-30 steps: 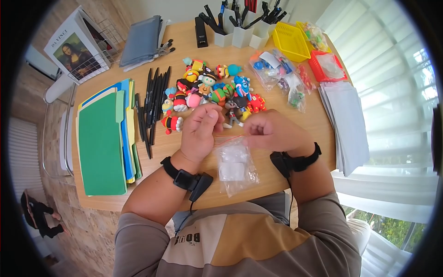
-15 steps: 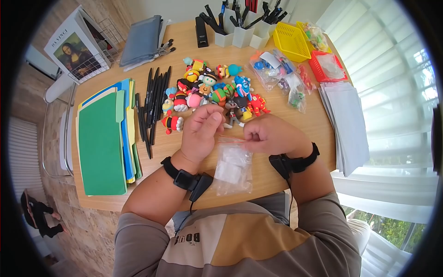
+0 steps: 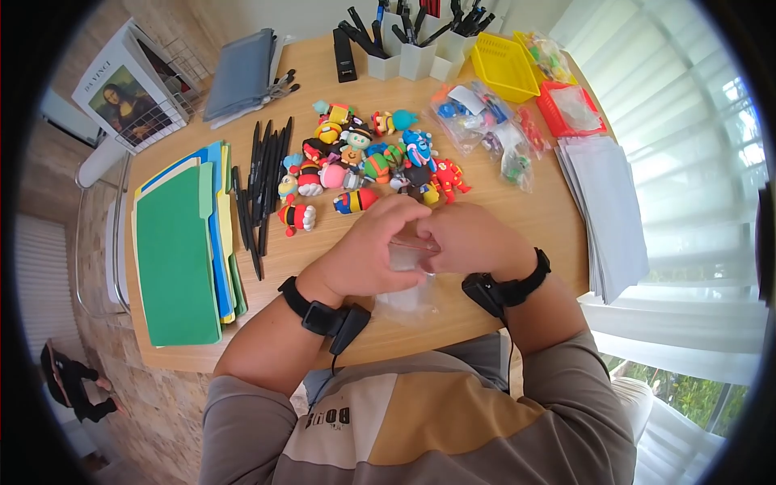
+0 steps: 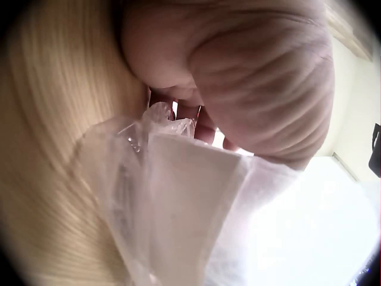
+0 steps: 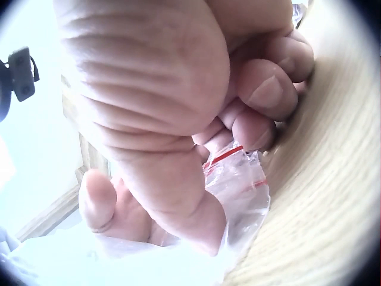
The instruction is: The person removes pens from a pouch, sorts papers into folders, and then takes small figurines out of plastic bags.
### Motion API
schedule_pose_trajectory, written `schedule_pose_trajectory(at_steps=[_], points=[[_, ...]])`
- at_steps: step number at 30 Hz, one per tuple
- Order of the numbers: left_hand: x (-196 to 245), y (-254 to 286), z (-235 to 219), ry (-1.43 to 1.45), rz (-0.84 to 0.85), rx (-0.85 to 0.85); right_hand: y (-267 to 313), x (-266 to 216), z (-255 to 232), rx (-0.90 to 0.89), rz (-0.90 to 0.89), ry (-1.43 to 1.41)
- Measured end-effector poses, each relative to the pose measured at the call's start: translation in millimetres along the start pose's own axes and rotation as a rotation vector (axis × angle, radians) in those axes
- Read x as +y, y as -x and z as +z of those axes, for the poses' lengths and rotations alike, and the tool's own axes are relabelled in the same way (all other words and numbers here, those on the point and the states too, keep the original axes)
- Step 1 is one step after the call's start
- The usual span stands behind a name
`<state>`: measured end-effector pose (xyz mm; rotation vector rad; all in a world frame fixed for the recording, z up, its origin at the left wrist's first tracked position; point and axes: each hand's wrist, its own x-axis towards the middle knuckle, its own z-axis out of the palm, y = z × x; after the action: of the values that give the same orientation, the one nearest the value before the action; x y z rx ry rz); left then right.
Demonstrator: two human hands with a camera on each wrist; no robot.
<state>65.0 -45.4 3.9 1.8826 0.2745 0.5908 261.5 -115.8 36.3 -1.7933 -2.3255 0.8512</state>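
Note:
A clear zip bag with a red stripe at its mouth hangs between both hands, low over the near part of the table. Inside it, a flat white piece shows in the left wrist view. My left hand curves round the bag's upper part, thumb on the near side and fingers on the far side. At the bag's red-striped edge, my right hand pinches the plastic with curled fingers. Just beyond the hands lie several colourful toy figurines, one of them red, blue and yellow.
Black pens and coloured folders lie at the left. Bagged toys, a yellow basket and a red basket stand at the back right. White paper is stacked at the right edge, and pen holders stand behind.
My left hand has shifted right and its thumb and fingers have spread round the bag's top, close to the right hand. The red, blue and yellow figurine has come into sight.

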Motion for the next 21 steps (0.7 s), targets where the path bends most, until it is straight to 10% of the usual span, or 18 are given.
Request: schedule_pose_trajectory(at_steps=[21], points=[[8.6,0.2,6.3,-0.478,0.043,-0.234,0.7,20.2,5.0,0.079,-0.036,-0.1]])
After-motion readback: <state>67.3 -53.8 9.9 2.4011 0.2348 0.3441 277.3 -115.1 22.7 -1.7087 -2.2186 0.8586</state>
